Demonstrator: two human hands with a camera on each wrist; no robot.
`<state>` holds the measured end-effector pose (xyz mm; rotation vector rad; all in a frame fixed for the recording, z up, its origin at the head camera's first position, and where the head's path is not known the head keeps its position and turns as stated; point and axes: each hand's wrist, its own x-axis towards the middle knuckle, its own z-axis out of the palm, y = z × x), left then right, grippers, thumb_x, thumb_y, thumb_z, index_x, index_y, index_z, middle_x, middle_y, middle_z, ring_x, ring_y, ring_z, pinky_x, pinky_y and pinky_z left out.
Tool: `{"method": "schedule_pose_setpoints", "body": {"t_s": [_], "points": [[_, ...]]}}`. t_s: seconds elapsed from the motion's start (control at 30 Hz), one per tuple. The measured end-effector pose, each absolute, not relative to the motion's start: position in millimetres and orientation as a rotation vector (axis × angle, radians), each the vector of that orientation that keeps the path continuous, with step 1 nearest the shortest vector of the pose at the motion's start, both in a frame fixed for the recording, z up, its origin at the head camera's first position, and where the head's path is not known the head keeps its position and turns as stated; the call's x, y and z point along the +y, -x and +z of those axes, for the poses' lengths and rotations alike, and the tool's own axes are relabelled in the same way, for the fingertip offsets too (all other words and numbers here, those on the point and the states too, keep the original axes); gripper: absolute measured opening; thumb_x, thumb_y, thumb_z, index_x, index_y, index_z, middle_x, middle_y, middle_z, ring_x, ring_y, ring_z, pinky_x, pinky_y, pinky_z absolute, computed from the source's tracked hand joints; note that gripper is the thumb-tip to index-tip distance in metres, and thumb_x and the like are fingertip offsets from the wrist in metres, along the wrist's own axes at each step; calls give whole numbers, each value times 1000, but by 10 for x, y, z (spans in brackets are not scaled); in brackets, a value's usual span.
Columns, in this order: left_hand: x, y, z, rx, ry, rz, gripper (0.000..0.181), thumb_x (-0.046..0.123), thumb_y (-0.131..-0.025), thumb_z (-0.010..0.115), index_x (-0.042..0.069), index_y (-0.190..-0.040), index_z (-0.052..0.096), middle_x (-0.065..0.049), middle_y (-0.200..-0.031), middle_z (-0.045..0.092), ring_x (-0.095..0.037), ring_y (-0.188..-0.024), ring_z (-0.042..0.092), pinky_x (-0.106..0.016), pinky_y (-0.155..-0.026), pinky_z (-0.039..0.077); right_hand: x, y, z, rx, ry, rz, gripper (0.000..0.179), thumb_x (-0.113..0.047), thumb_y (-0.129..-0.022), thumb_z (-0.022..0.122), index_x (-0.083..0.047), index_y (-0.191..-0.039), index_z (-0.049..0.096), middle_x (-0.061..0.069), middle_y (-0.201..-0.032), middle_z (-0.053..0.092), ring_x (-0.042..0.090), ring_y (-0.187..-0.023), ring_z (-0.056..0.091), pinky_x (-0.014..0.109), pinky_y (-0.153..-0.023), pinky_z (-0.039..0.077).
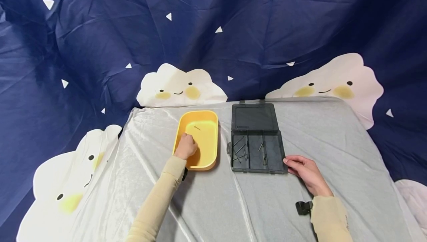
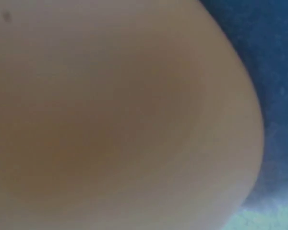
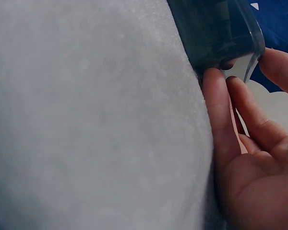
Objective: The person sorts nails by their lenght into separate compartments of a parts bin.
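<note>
My left hand [image 1: 186,146] reaches down into the yellow tray [image 1: 213,162], near its left wall, with the fingers bent downward. Its fingertips are hidden, and I cannot tell whether they hold anything. One screw [image 1: 197,127] lies on the tray floor beyond the hand. Blurred skin of the left hand [image 2: 110,115] fills most of the left wrist view. To the right stands a dark see-through divided box [image 1: 275,156], its lid [image 1: 255,118] folded back. My right hand [image 1: 305,169] grips the box's right edge near the front corner, thumb at the rim and fingers [image 3: 218,105] against the side.
Several screws [image 1: 241,151] lie in the box's left compartment, and a few more [image 1: 265,159] in the middle one. Grey cloth [image 1: 213,205] covers the table. A dark blue curtain [image 1: 200,23] with white clouds hangs behind it.
</note>
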<state>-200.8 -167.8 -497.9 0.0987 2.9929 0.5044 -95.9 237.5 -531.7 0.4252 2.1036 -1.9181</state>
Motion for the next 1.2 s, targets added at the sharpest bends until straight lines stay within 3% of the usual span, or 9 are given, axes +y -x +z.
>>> {"method": "schedule_pose_setpoints", "body": {"t_s": [0.1, 0.27, 0.47, 0.77, 0.97, 1.2], "points": [[-1682, 2001, -4994, 3029, -99, 512, 31, -2, -83, 53, 8, -57, 41, -21, -89, 57, -26, -76, 48, -37, -72, 48, 2378, 956, -5321, 2096, -428, -1940, 50, -34, -87, 72, 0, -121, 60, -18, -94, 65, -7, -87, 62, 15, -78, 54], [-1681, 1992, -5012, 3108, -178, 478, 22, -7, -79, 56, 1, -58, 58, -19, -76, 63, -30, -75, 59, -39, -73, 52, 2376, 950, -5320, 2096, -430, -1949, 48, -33, -87, 72, -1, -120, 61, -15, -97, 66, -7, -87, 62, 15, -77, 54], [-1675, 1994, -5020, 3059, -107, 541, 17, -8, -77, 60, 1, -73, 73, -16, -85, 72, -30, -83, 67, -37, -73, 56, 2363, 948, -5309, 2109, -427, -1922, 57, -34, -88, 70, 6, -126, 55, -23, -89, 63, -8, -86, 61, 14, -78, 53], [-1676, 1966, -5026, 2995, -69, 574, 12, -4, -82, 64, 5, -78, 71, -11, -81, 70, -28, -78, 65, -36, -71, 54, 2361, 944, -5302, 2107, -429, -1930, 53, -33, -88, 71, 3, -123, 58, -21, -90, 63, -8, -86, 61, 14, -77, 53], [-1671, 1950, -4995, 2934, -34, 542, 14, -4, -80, 62, 5, -80, 72, -12, -85, 71, -28, -81, 66, -34, -71, 55, 2363, 947, -5301, 2108, -424, -1929, 51, -33, -88, 71, 2, -122, 59, -21, -91, 63, -8, -86, 61, 14, -78, 53], [-1669, 1956, -4953, 2916, -43, 492, 3, 4, -75, 73, 6, -75, 74, -10, -82, 72, -26, -78, 67, -33, -69, 55, 2365, 947, -5305, 2105, -427, -1943, 46, -33, -87, 71, -1, -119, 62, -18, -93, 65, -7, -86, 61, 15, -77, 53]]}}
